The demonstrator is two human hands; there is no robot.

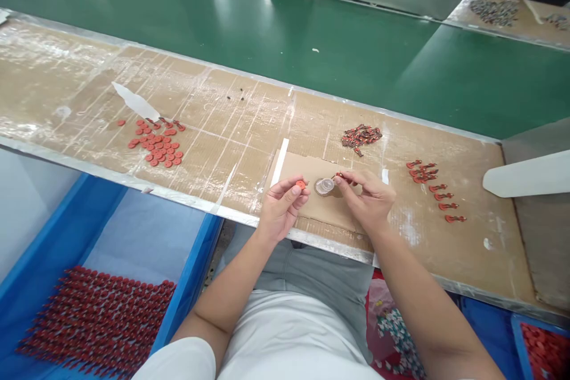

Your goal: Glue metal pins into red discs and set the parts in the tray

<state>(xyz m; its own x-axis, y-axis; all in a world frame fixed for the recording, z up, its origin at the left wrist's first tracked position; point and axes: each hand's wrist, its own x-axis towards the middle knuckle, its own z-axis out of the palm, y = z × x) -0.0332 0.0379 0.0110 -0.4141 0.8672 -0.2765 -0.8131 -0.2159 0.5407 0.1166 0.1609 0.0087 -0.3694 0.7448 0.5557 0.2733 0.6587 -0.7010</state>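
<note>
My left hand (285, 205) pinches a small red disc (301, 184) between thumb and fingers. In my right hand (367, 193) is a small red and dark figurine (339, 176), mostly covered by the fingers. Between the hands a small round clear dish (324, 186) sits on a flat piece of cardboard (307, 163); the right fingertips are close beside it. Beyond the right hand lies a heap of red and dark figurines (361, 136). To the right, several figurines on red bases (449, 206) stand in rows.
Loose red discs (162, 148) lie at the left of the bench beside a white strip (136, 101). Behind runs a green belt (267, 29). A blue crate (187, 285) at lower left holds many red pieces. A white tube-like object (525, 177) juts in from the right.
</note>
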